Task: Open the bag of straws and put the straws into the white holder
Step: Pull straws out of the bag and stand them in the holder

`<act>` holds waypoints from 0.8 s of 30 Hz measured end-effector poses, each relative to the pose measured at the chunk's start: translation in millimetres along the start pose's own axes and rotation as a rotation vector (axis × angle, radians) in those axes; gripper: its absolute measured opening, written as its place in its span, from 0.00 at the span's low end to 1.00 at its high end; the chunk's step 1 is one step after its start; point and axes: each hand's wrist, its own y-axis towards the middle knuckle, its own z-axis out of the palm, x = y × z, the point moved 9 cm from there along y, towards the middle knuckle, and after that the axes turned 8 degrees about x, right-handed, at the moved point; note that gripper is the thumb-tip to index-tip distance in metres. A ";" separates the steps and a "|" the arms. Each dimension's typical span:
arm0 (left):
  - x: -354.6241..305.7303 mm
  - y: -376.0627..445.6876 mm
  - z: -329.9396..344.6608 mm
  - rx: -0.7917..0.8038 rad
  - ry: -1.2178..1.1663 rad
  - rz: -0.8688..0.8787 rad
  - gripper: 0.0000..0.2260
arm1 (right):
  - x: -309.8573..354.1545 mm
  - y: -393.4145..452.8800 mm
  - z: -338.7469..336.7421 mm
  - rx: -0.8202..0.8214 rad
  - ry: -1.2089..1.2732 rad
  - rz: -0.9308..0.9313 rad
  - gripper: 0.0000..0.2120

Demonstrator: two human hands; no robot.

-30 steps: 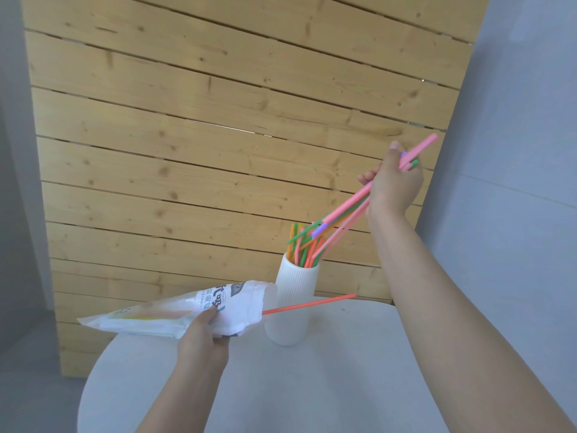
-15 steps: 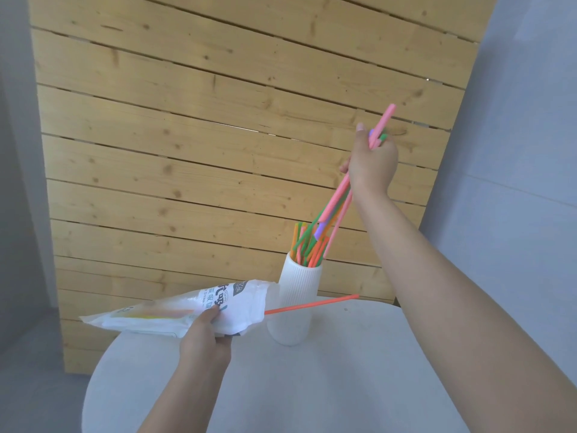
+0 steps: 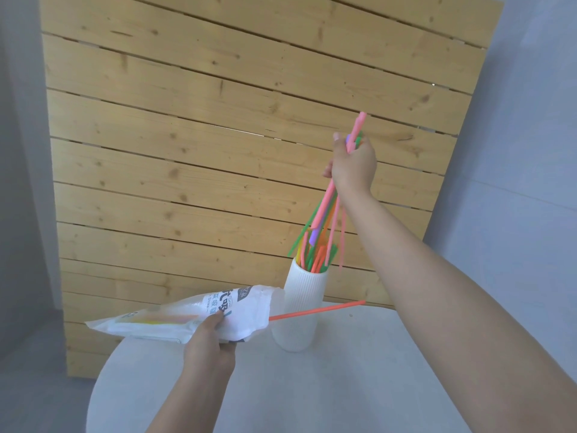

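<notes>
Right hand (image 3: 354,164) raised above the white holder (image 3: 301,310), fingers curled round a bundle of straws (image 3: 324,220) whose lower ends dip into it. Left hand (image 3: 209,346) pinches the bag (image 3: 193,314), held level over the table (image 3: 327,385). One orange straw (image 3: 315,310) protrudes from the bag across the holder. Wooden slat panel (image 3: 218,120) behind.

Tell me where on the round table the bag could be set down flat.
Bare table lies in front of the white holder, between the two forearms, and out to its right. Behind is crowded: holder, orange straw jutting from the bag the left hand holds.
</notes>
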 end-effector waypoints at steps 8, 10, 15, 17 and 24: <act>-5.2 1.9 -1.4 0.006 0.009 0.015 0.07 | 11.7 2.1 -9.3 -0.035 -0.019 -0.037 0.08; -4.7 1.4 0.1 0.013 0.013 0.018 0.07 | 13.5 4.5 -13.7 -0.034 -0.047 -0.038 0.08; -4.5 -1.7 -0.3 0.010 0.022 0.024 0.08 | 6.8 7.2 -17.3 -0.025 -0.102 0.000 0.09; -5.2 -1.2 -2.0 0.013 0.030 0.022 0.07 | 0.3 5.0 -11.6 -0.007 -0.086 0.006 0.09; -7.6 2.2 -0.1 0.035 0.027 0.031 0.09 | -20.9 -4.1 0.4 0.013 -0.038 0.041 0.10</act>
